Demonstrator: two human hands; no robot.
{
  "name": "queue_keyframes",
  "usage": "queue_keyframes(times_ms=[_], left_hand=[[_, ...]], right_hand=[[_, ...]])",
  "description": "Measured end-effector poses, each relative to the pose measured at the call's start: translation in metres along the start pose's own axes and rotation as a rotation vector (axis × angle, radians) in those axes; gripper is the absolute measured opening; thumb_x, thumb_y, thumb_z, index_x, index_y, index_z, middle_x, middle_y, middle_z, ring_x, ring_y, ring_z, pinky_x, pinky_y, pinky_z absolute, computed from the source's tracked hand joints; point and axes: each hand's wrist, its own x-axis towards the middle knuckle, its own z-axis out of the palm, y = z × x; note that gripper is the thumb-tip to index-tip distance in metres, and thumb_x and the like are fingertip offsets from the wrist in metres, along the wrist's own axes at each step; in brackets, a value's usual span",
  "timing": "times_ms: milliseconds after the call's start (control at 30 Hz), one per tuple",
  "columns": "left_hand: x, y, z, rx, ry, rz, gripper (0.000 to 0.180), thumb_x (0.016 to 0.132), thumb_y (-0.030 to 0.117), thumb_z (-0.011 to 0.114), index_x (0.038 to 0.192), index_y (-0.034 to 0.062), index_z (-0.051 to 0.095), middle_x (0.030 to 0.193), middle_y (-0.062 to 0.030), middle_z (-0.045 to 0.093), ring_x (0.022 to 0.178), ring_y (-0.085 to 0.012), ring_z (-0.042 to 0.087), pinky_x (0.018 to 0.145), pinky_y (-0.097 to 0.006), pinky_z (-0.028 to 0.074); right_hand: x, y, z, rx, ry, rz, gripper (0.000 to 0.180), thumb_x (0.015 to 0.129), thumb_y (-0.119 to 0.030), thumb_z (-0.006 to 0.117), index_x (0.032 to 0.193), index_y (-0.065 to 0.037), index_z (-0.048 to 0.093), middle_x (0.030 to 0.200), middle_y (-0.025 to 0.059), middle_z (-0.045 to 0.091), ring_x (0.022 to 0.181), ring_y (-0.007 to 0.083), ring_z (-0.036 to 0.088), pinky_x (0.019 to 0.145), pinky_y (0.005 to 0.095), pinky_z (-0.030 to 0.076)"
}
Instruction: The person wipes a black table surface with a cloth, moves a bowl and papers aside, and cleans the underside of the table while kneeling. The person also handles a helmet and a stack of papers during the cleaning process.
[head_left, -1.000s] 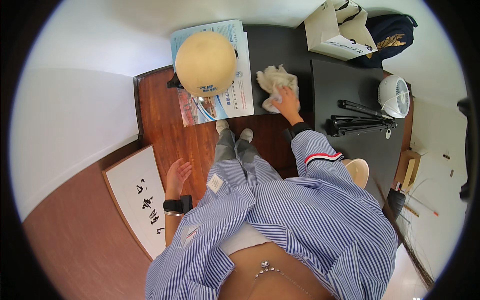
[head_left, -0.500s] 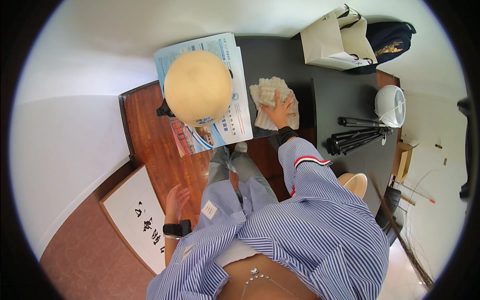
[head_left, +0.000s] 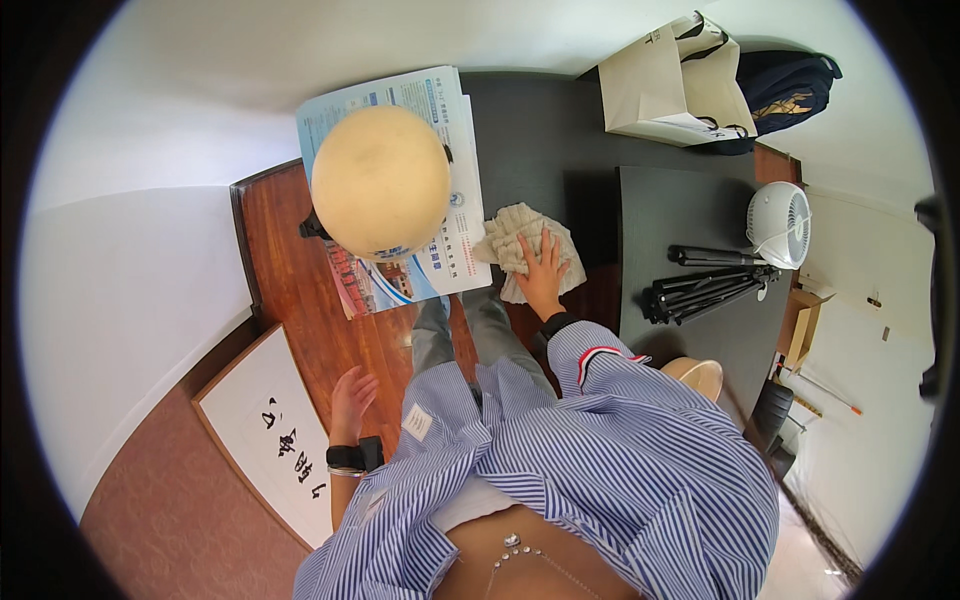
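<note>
Resting on a beige ribbed cloth [head_left: 520,235], my right hand [head_left: 545,270] has its fingers spread flat over it. The cloth lies at the front edge of the dark desk [head_left: 520,130], beside a stack of printed posters [head_left: 462,250], and touches or nearly touches their right side. A smooth cream dome-shaped object [head_left: 382,180] with black parts at its sides sits on the posters; its kind I cannot tell. My left hand [head_left: 352,402] hangs low on the left, fingers loosely bent and apart, with nothing in it.
On the right desk section [head_left: 700,210] lie a folded black tripod [head_left: 700,292] and a white fan [head_left: 778,225]. A paper bag [head_left: 665,95] and a dark backpack [head_left: 790,90] stand at the back. A framed calligraphy panel [head_left: 268,430] leans at left. A round pale container [head_left: 697,377] is near my right sleeve.
My right hand has drawn the cloth toward me and slightly left, to the desk's front edge. My left hand has hardly moved.
</note>
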Motion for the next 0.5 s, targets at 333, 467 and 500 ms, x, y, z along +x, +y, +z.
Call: queue_keyframes(times_ms=[333, 467, 500], left_hand=[[-0.007, -0.011, 0.015, -0.123, 0.028, -0.034, 0.037, 0.087, 0.027, 0.043, 0.113, 0.0003, 0.042, 0.099, -0.0159, 0.055, 0.087, -0.0215, 0.056, 0.076, -0.029, 0.046], [-0.005, -0.006, 0.024, -0.16, 0.046, -0.035, 0.037, 0.088, 0.027, 0.042, 0.113, -0.0001, 0.042, 0.099, -0.0159, 0.054, 0.086, -0.0212, 0.056, 0.076, -0.029, 0.046], [-0.004, -0.003, 0.027, -0.17, 0.049, -0.033, 0.037, 0.088, 0.027, 0.041, 0.113, -0.0001, 0.042, 0.099, -0.0159, 0.054, 0.086, -0.0211, 0.056, 0.076, -0.029, 0.046]], right_hand=[[0.122, 0.016, -0.026, -0.007, 0.1, 0.237, 0.074, 0.071, -0.041, 0.061, 0.133, -0.028, 0.022, 0.138, 0.0192, 0.001, 0.123, 0.0468, 0.003, 0.08, 0.0722, 0.018], [0.17, 0.02, -0.033, -0.003, 0.112, 0.291, 0.074, 0.072, -0.05, 0.056, 0.133, -0.028, 0.021, 0.137, 0.022, 0.0, 0.122, 0.0489, 0.0, 0.079, 0.073, 0.016], [0.182, 0.019, -0.034, 0.004, 0.121, 0.306, 0.074, 0.072, -0.051, 0.056, 0.133, -0.028, 0.021, 0.137, 0.0222, 0.0, 0.122, 0.049, 0.0, 0.079, 0.073, 0.016]])
